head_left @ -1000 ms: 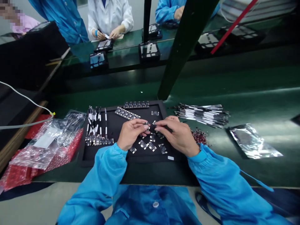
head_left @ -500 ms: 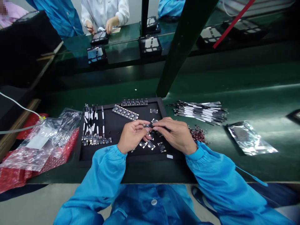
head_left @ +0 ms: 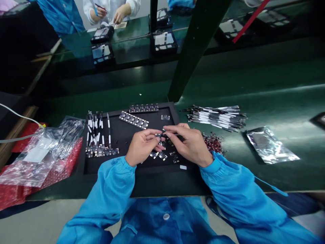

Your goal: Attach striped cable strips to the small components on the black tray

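My left hand point(head_left: 143, 145) pinches a small black circuit board point(head_left: 158, 135) over the black tray point(head_left: 122, 166). Close against it, my right hand point(head_left: 190, 142) has thumb and forefinger pressed together at the board's right edge; what lies between those fingertips is too small to make out. Beneath the hands lie several loose circuit boards point(head_left: 174, 157). Two unbroken strips of boards, one white-edged point(head_left: 133, 120) and one darker point(head_left: 143, 108), rest at the tray's far side. Boards with flat ribbon cables point(head_left: 98, 150) attached stand in a row at the tray's left.
Right of the tray lie a bundle of flat cables point(head_left: 217, 117), a heap of tiny red-and-black parts point(head_left: 213, 143) and a silver bag point(head_left: 271, 145). Plastic bags point(head_left: 43, 152) over red bubble wrap are at left. A dark post point(head_left: 188, 67) rises behind the tray. Across the bench, a co-worker's hands point(head_left: 122, 13) work.
The view has shifted slightly. My hands stay together at the board, with the right fingers a little changed in position. Across the bench, the co-worker's hand with a thin tool has lifted off the device.
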Available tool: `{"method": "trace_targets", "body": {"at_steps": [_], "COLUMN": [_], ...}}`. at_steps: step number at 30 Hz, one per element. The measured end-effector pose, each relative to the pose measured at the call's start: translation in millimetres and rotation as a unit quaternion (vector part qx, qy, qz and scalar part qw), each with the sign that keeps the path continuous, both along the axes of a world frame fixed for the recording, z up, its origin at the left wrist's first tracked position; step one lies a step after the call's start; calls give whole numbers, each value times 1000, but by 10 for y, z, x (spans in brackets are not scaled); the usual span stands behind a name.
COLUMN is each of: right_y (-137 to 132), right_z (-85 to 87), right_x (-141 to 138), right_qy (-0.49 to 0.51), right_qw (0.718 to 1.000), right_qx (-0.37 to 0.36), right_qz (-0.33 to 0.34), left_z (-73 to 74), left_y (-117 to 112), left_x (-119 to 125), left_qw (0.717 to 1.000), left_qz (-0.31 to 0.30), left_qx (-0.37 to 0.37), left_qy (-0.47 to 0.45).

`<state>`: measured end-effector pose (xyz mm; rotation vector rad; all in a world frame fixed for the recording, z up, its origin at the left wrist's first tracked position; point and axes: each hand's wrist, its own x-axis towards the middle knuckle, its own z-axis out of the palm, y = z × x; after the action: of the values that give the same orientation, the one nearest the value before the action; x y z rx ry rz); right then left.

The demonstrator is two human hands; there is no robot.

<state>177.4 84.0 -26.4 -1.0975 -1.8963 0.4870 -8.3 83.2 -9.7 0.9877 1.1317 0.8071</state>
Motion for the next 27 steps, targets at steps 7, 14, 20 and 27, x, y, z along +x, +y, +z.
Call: {"method": "trace_targets", "body": {"at_steps": [7, 14, 20, 27], "right_y": [-18, -41, -49, -53], "right_z": [-36, -27, -28, -31], "right_x": [2, -61, -70, -84], "right_qy": [4, -5, -7, -1], "right_qw": [999, 998, 996, 995], "right_qx": [-22, 53, 79, 93], "right_qz": [-26, -25, -29, -30], "left_z": [-17, -59, -66, -66], "left_y": [-14, -51, -65, -62], "left_x": [9, 42, 57, 56], "left_qw": [1000, 998, 996, 992], "left_qz": [2, 32, 42, 44], "left_qx": [12, 49, 71, 103], "left_qy": [8, 25, 39, 48]}}
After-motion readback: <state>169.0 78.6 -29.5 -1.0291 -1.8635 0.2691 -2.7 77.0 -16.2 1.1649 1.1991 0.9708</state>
